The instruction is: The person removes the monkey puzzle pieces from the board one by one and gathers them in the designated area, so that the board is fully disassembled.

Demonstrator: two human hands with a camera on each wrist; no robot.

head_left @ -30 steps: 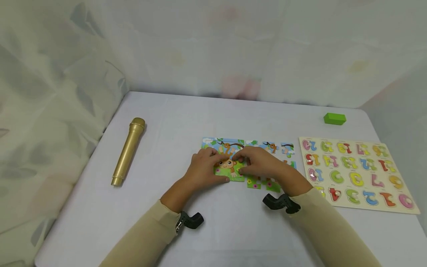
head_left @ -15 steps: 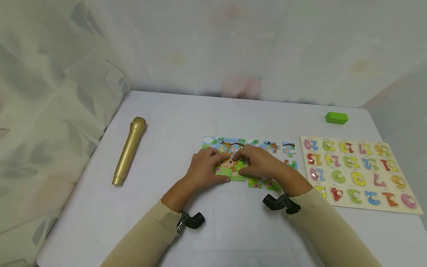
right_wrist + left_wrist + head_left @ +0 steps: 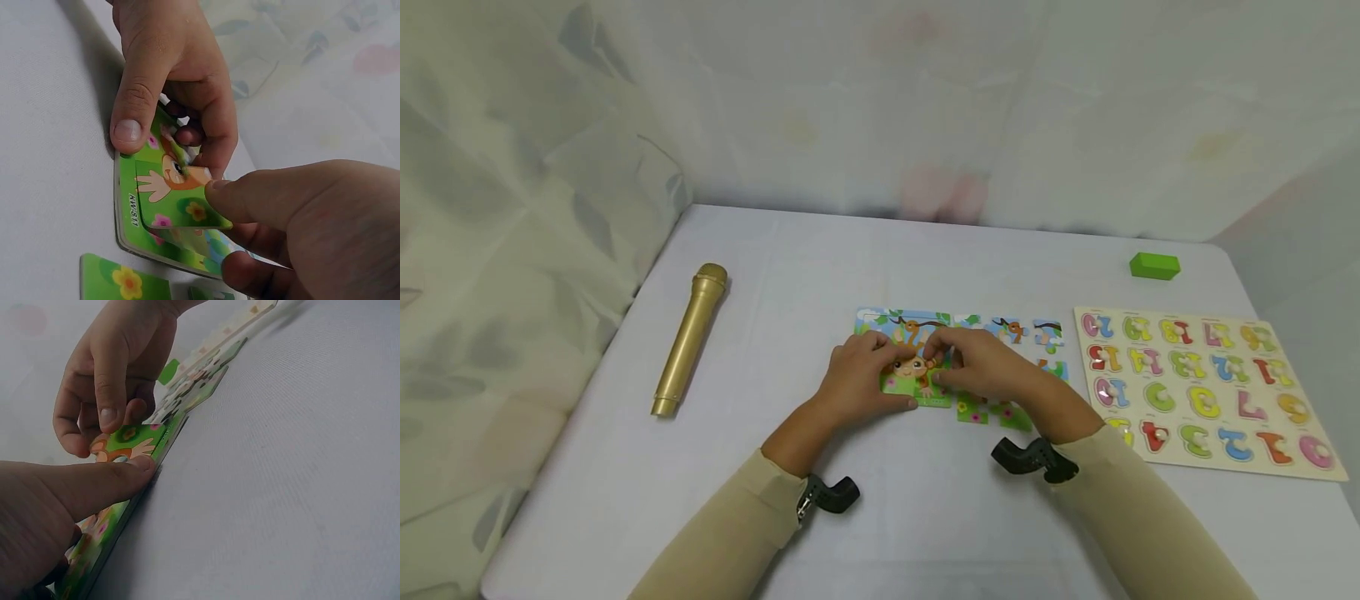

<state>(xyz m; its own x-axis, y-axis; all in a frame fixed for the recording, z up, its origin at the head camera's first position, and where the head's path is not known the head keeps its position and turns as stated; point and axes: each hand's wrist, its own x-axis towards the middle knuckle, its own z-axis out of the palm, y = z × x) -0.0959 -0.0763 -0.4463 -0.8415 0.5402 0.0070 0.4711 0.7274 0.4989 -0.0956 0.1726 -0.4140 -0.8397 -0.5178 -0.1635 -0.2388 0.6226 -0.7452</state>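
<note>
A jigsaw puzzle board [image 3: 874, 313] with a monkey picture lies at the middle of the table. My left hand [image 3: 859, 379] holds its left part, with the thumb at the near edge and bent fingers over the picture. From the right, my right hand [image 3: 988, 362] pinches a green puzzle piece [image 3: 184, 209] between thumb and fingers. The piece shows flowers and the monkey's paw. In the right wrist view it lies tilted over the board, its near edge raised. More puzzle pieces [image 3: 1009, 330] lie in rows right of the board, partly hidden under my right hand.
A number board [image 3: 1206, 392] with pegged numerals lies at the right, partly behind the right forearm. A green block [image 3: 1154, 266] stands at the back right. At the left lies a gold microphone [image 3: 691, 342]. Fabric hangs behind and left of the white table [image 3: 880, 517].
My right fingers have shifted slightly over the board, and the piece in them sits at a somewhat different tilt. My left hand stays in place.
</note>
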